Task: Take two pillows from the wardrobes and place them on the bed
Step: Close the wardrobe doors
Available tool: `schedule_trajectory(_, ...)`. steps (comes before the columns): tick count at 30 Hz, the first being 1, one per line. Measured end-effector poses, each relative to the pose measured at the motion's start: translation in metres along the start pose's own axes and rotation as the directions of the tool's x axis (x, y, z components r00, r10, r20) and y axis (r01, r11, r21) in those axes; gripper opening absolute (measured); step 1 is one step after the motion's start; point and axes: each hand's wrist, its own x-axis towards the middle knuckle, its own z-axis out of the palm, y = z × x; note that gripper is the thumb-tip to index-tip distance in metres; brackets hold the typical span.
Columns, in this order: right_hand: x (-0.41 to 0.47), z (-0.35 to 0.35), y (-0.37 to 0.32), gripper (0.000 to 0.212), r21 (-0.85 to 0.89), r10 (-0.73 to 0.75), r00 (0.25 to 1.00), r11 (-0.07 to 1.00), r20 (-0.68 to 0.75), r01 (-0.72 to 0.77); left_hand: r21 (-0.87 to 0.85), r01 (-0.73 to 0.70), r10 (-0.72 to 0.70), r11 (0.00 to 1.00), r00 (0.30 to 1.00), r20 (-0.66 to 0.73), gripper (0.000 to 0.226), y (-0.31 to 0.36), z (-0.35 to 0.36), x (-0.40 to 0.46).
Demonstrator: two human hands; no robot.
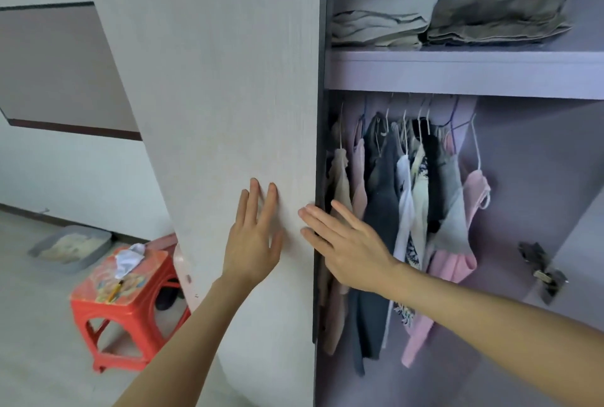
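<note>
the wardrobe door (228,96) is the landmark here: a pale wood-grain panel filling the middle of the view. the left hand (253,240) lies flat on its face, low down, fingers straight and slightly spread, palm against the panel. just right of it, the right hand (346,249) reaches across the door's dark edge, fingers straight and fanned a little, fingertips touching the panel near that edge; neither hand curls round anything.

right of the door the wardrobe (539,161) stands open. a shelf (457,71) runs across near the door's upper part, and on it sit two piles of folded fabric, a pale greenish-white pile (382,19) nearest the door and an olive-brown pile (496,15) beyond it. these may be pillows or folded bedding; the blur makes it hard to tell. below the shelf, hanging clothes (408,210) in pink, grey, white and beige crowd close to the door's edge, behind the right hand.

left of the door, on the floor, stands a red plastic stool (124,305) with crumpled paper on top, and further left a grey tray (72,249) against the wall.
</note>
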Motion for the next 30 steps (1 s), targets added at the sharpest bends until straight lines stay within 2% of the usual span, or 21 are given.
schedule_trajectory(6,0.010,0.014,0.006,0.048,-0.004,0.162,0.978,0.987,0.130,-0.163,0.108,0.035,-0.042,0.993,0.997,0.067,0.075,0.001,0.015,0.028)
schedule_trajectory(11,0.020,0.013,0.013,0.054,-0.010,0.253,0.945,0.966,0.207,-0.257,0.119,-0.015,-0.001,0.993,0.991,0.133,0.073,-0.006,0.019,0.042)
schedule_trajectory(15,0.014,0.001,0.005,0.046,0.052,0.306,0.927,0.945,0.218,-0.324,0.030,-0.066,0.061,0.997,0.990,0.124,0.071,-0.006,0.013,0.040)
schedule_trajectory(17,0.001,-0.010,-0.010,0.044,0.135,0.412,0.885,0.885,0.214,-0.445,-0.067,-0.143,0.149,0.987,0.985,0.086,0.068,0.004,0.010,0.033)
schedule_trajectory(20,-0.036,-0.035,-0.043,0.039,0.252,0.647,0.726,0.681,0.233,-0.688,-0.191,-0.279,0.303,0.941,0.946,0.116,0.060,0.030,0.016,0.015)
schedule_trajectory(23,-0.088,-0.078,-0.076,0.037,0.233,0.808,0.515,0.463,0.287,-0.855,-0.341,-0.365,0.452,0.866,0.863,0.225,0.054,0.069,0.033,-0.011)
schedule_trajectory(24,-0.100,-0.090,-0.082,0.037,0.218,0.832,0.465,0.415,0.302,-0.883,-0.365,-0.381,0.483,0.849,0.840,0.247,0.053,0.078,0.038,-0.017)
schedule_trajectory(27,-0.147,-0.143,-0.095,0.039,0.100,0.922,0.260,0.241,0.288,-0.965,-0.488,-0.481,0.645,0.728,0.722,0.250,0.054,0.123,0.053,-0.045)
schedule_trajectory(30,-0.192,-0.200,-0.109,0.038,-0.006,0.989,0.037,0.039,0.142,-0.999,-0.600,-0.561,0.791,0.571,0.571,0.218,0.054,0.176,0.061,-0.080)
